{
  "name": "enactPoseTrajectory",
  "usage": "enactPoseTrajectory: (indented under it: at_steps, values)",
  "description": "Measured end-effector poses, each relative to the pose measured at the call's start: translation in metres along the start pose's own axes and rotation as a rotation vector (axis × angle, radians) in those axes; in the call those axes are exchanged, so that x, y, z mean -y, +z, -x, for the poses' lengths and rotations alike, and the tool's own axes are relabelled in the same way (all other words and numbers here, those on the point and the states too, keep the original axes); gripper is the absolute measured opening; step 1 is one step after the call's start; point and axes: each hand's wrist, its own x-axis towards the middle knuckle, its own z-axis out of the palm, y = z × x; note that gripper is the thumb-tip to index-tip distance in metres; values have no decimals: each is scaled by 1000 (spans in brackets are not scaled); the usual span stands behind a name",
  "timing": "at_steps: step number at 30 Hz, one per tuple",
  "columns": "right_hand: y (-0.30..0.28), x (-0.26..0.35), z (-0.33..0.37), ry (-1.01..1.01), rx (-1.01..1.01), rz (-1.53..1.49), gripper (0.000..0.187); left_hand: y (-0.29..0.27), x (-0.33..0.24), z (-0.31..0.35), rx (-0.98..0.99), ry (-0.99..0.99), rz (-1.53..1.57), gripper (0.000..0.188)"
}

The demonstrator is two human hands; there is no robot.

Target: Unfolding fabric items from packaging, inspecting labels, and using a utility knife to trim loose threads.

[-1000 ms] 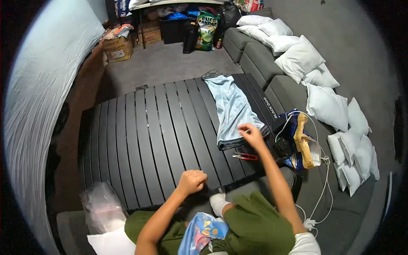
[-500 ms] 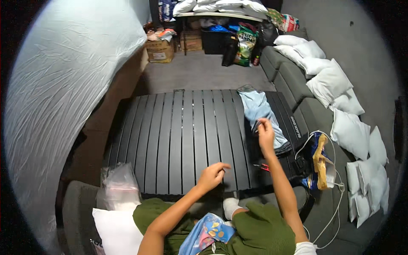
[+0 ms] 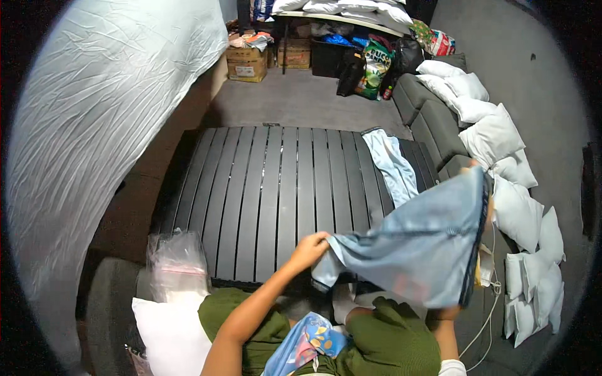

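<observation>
A light blue cloth piece with dark edging (image 3: 420, 238) is stretched out above the table's near right part. My left hand (image 3: 311, 249) pinches its narrow left end. Behind the cloth runs my right forearm; my right hand (image 3: 488, 203) shows only in part past the dark right edge, which it holds, with most of its fingers hidden. A second light blue cloth piece (image 3: 394, 164) lies on the black slatted table (image 3: 276, 188), beyond the raised one. A patterned blue cloth (image 3: 313, 341) rests on my lap.
Left of my legs are clear plastic bags (image 3: 179, 263) and a white pillow (image 3: 169, 332). White pillows (image 3: 492, 138) line the grey sofa (image 3: 433, 125) on the right. A white cord (image 3: 495, 294) hangs there. Cardboard boxes (image 3: 246, 64) stand at the back.
The upper cloth piece has been lifted off the table and spread toward me, between both hands. My left hand has closed on its end. The red-handled tool is now out of sight.
</observation>
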Motion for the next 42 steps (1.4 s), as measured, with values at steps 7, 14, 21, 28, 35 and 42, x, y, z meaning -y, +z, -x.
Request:
enactPoseTrajectory:
  at_steps: [7,14,21,28,35,42]
  values:
    - [-73,-100,-126,-943,-1212,351,21,-156,-33,20,-139,-214,347,12]
    - [-181,-189,-155,-316,-1399,925,32,-184,42,62,-472,-544,-742,77]
    - [-132,-233,-192,-160,-1245,1635,40,-186,64,71,-469,-929,-586,74]
    - [-125,-230,-206,-157,-1115,1564,35,-199,98,79,-388,-733,-548,52]
    - [-136,-199,-186,-155,-949,939,21,-188,24,60,-314,-561,220,22]
    - [-100,-130,-163,-637,-891,264,7,-196,-18,58,-605,-257,689,19]
